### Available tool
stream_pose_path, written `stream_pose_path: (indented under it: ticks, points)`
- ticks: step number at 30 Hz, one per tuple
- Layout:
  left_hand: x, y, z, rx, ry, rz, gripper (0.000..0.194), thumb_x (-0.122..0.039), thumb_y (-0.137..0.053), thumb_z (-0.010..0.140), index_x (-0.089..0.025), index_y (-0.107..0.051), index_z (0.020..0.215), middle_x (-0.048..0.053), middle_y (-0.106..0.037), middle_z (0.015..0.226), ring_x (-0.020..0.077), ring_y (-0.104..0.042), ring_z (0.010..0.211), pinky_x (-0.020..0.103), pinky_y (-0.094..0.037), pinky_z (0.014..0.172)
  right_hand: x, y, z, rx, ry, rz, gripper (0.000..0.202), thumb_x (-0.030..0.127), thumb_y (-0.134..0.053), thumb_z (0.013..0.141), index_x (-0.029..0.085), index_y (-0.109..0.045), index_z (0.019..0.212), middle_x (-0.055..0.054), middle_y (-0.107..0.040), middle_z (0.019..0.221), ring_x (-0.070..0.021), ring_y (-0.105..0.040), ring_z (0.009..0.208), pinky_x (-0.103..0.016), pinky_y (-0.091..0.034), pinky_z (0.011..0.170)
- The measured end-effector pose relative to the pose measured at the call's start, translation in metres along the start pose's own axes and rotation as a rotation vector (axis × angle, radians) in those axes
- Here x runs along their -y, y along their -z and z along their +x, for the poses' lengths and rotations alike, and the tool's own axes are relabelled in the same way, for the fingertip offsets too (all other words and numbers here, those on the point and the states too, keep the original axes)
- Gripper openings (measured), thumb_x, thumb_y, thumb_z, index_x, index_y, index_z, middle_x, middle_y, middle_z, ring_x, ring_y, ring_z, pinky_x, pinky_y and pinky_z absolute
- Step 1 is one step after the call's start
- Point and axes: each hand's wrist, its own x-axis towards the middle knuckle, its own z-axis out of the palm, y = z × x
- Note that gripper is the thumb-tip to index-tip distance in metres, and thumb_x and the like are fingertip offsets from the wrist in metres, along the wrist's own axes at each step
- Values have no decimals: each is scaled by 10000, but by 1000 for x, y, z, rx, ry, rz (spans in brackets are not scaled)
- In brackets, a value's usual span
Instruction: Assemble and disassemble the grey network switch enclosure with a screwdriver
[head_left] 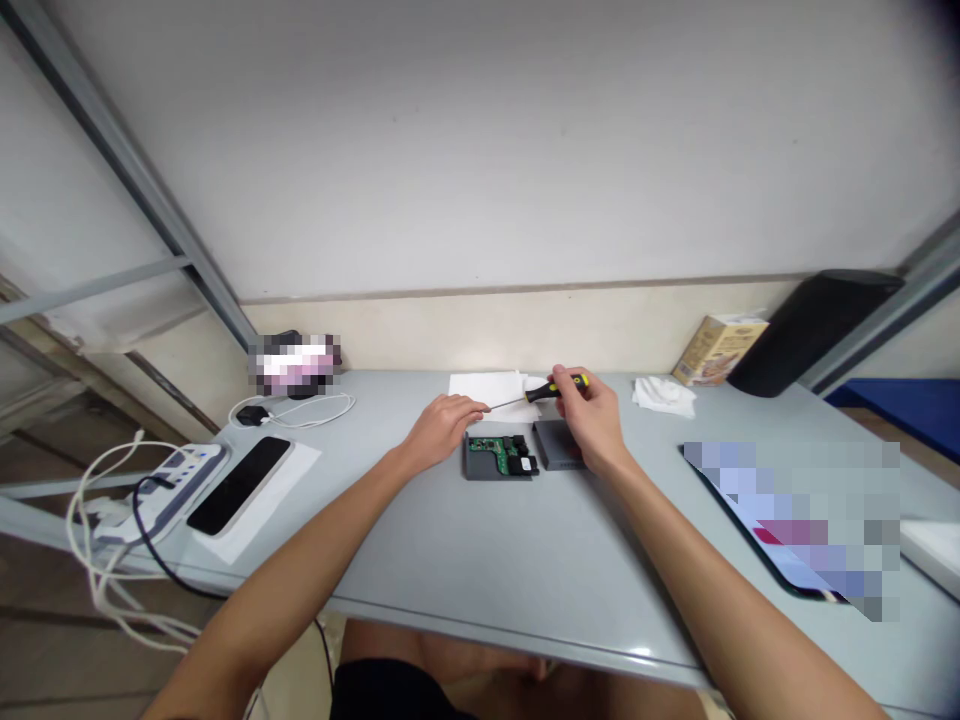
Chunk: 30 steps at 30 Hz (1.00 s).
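Observation:
My right hand [592, 415] is closed around the black-and-yellow handle of a screwdriver [551, 390], whose thin shaft points left. My left hand [442, 428] has its fingers pressed together at the screwdriver's tip; anything small between them is too small to make out. Just below, a dark grey casing half [487, 468] lies on the table with a green circuit board [491, 452] and black parts in it. To its right is a second dark grey casing piece [556, 447], partly hidden by my right hand. White paper [480, 385] lies behind the hands.
On the grey table [465, 560], a phone [240, 487] and a power strip [161, 492] with cables are at left. A charger [253, 415] lies behind them. At right are a tablet [757, 530], crumpled tissue [664, 396], a yellow box [720, 350] and a black cylindrical object [814, 330].

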Motion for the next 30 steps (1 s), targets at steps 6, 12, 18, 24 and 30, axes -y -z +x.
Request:
stream_pose_path:
  ticks: [6, 12, 18, 24, 30]
  points:
    - [3, -2, -1, 17, 10, -29, 306, -232, -447, 1107, -208, -710, 1263, 70, -811, 1101, 225, -726, 1042, 380, -510, 941, 0, 0, 0, 5, -10, 21, 541, 739, -738, 796, 201, -731, 847, 33, -541, 640, -116, -436, 578, -264, -317, 529]
    - [2, -3, 0, 18, 75, -90, 321, -258, -437, 1109, -220, -721, 1256, 55, -810, 1122, 218, -726, 1055, 383, -505, 1000, -1, 0, 0, 6, -16, 26, 543, 740, -745, 790, 203, -736, 869, 43, -507, 633, -112, -423, 572, -266, -299, 528]
    - [0, -4, 0, 14, 137, -141, 339, -302, -438, 1105, -218, -741, 1231, 49, -811, 1118, 221, -723, 1048, 380, -512, 1019, 0, 0, -1, 3, -4, 7, 555, 742, -735, 795, 195, -741, 886, 39, -520, 646, -111, -420, 571, -268, -310, 532]
    - [-2, -3, 1, 11, 178, -180, 357, -324, -436, 1098, -210, -753, 1217, 53, -814, 1088, 222, -717, 1031, 377, -524, 1010, 2, 0, -3, 39, 13, 0, 523, 709, -738, 812, 195, -739, 911, 43, -510, 635, -112, -410, 571, -264, -295, 526]
    - [-4, -3, 1, -9, 183, -213, 340, -314, -457, 1093, -217, -755, 1225, 57, -810, 1086, 221, -716, 1037, 372, -531, 1009, 8, 0, -3, 89, 30, 92, 499, 666, -782, 793, 215, -731, 999, 41, -551, 671, -111, -450, 569, -255, -368, 523]
